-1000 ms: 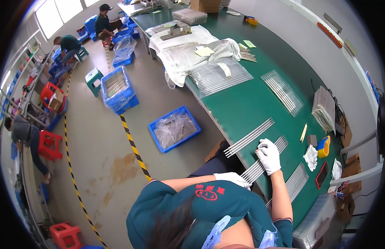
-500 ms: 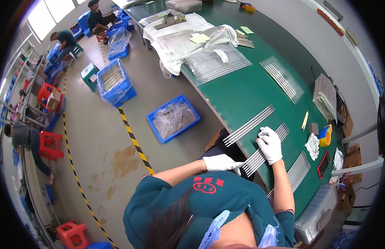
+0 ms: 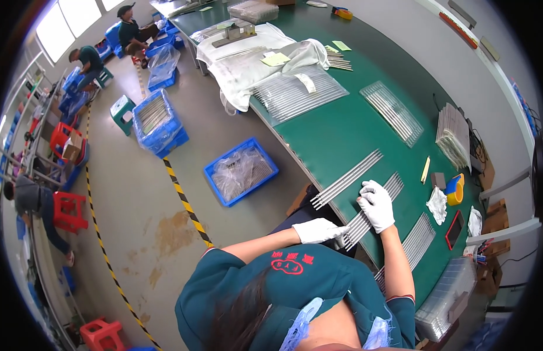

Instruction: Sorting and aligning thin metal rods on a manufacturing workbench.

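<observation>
A row of thin silvery metal rods [image 3: 357, 227] lies slantwise over the near edge of the green table, its lower ends sticking out past it. My right hand [image 3: 377, 206], in a white glove, is on top of these rods with its fingers curled round them. At their lower ends is my left hand [image 3: 318, 231], also gloved, its fingers pressed together against the rod tips; the thumb side is partly hidden. Just beyond lies a smaller group of rods [image 3: 347, 178]. Another row of rods [image 3: 416, 243] lies on the table to the right, beside my right forearm.
Clear plastic trays of rods [image 3: 300, 93] [image 3: 391, 113] lie farther up the green table [image 3: 341, 131]. A crumpled white glove [image 3: 437, 205], a yellow-and-blue tape dispenser [image 3: 454, 189] and a red-framed object [image 3: 454, 230] are at right. A blue crate [image 3: 241, 171] stands on the floor; co-workers sit far left.
My view has shifted slightly. The left hand has turned a little at the rod ends, its fingers now more bent; the right hand stays on the same rods.
</observation>
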### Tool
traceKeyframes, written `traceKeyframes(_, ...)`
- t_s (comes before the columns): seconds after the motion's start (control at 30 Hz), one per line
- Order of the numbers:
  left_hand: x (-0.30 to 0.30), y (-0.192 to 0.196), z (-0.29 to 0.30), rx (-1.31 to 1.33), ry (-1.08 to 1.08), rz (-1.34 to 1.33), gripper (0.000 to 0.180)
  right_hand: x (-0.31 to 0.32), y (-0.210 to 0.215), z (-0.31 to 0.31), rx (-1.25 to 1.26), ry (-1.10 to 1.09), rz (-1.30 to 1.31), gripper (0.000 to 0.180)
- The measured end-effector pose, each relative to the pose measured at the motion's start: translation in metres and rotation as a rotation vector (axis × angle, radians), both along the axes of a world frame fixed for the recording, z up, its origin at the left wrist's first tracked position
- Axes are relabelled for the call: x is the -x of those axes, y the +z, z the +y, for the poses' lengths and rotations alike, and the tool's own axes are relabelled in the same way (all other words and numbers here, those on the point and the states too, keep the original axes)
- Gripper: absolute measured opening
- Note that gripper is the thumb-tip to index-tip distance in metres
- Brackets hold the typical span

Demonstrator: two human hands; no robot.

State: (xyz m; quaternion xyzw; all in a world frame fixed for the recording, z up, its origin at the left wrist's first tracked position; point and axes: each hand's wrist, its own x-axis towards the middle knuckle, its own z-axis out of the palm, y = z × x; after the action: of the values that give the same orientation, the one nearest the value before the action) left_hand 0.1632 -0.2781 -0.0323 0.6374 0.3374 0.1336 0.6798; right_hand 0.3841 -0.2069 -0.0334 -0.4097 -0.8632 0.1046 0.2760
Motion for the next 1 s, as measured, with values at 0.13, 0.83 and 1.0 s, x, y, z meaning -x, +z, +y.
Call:
traceKeyframes(0.13, 0.001, -0.05, -0.003, -0.325, -0.229, -0.218, 0.051, 0.002, 0.001, 0.0, 0.004, 0.016, 0.003, 0.015)
traceKeyframes(0.83, -0.035, -0.028, -0.013, 0.131, -0.239, -0.071, 0.045, 0.002, 0.001, -0.002, -0.01, -0.025, 0.006, 0.016)
traceKeyframes(1.0, -0.034, -0.025, -0.018, 0.237, -0.172, -0.096, 0.044, -0.001, -0.002, -0.001, -0.003, -0.009, 0.0, 0.015)
